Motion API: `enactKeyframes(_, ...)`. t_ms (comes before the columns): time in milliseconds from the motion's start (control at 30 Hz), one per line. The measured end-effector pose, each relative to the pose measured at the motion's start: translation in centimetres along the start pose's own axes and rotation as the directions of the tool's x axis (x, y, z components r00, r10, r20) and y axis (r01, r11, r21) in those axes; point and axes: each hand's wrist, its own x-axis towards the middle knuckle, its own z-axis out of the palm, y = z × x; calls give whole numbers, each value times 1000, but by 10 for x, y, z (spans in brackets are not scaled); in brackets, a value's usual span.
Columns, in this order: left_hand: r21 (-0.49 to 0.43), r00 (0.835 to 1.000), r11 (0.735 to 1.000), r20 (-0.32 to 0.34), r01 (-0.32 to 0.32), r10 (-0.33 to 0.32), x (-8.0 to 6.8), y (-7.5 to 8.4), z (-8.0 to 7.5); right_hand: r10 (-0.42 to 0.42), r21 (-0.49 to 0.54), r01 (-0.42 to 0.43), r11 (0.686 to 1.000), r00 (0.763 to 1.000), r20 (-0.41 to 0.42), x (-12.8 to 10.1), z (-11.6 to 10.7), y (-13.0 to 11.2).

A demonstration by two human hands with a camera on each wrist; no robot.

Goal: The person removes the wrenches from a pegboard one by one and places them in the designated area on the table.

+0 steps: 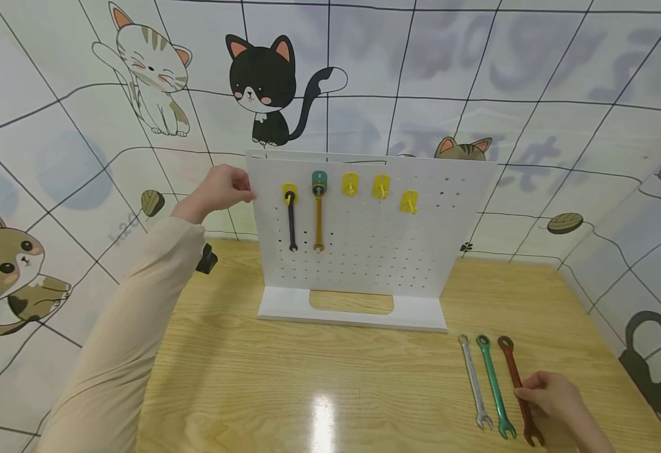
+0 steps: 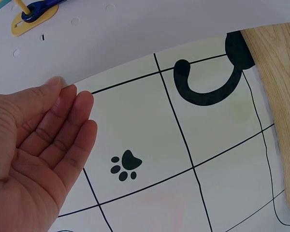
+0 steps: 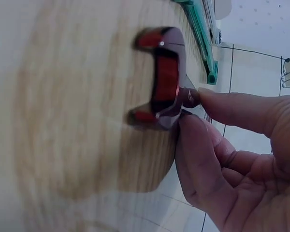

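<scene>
A white pegboard stands on the wooden table. A black wrench and a gold wrench hang from its yellow hooks. My left hand touches the board's upper left edge; the left wrist view shows this hand with straight fingers, the tips against the pegboard. At the table's front right, my right hand pinches the shaft of a red wrench. In the right wrist view that hand pinches just behind the open end of the red wrench, which lies on the wood.
A green wrench and a silver wrench lie side by side left of the red one. Three yellow hooks on the board carry nothing. Cat-patterned walls enclose the table on the left, back and right.
</scene>
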Motion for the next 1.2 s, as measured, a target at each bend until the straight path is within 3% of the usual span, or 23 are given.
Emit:
enactKeyframes(367, -2, 1000, 1000, 4, 3, -3, 1, 0, 0, -3, 139, 10, 990, 999, -53, -1, -12, -2)
enactKeyframes(767, 0, 1000, 1000, 1, 6, -6, 0, 1, 0, -76, 221, 84, 972, 996, -42, -6, -16, -37)
enactKeyframes(1200, 4, 1000, 1000, 6, 12, -12, -1, 2, -1, -187, 210, 200, 957, 979, -80, -5, -7, -77)
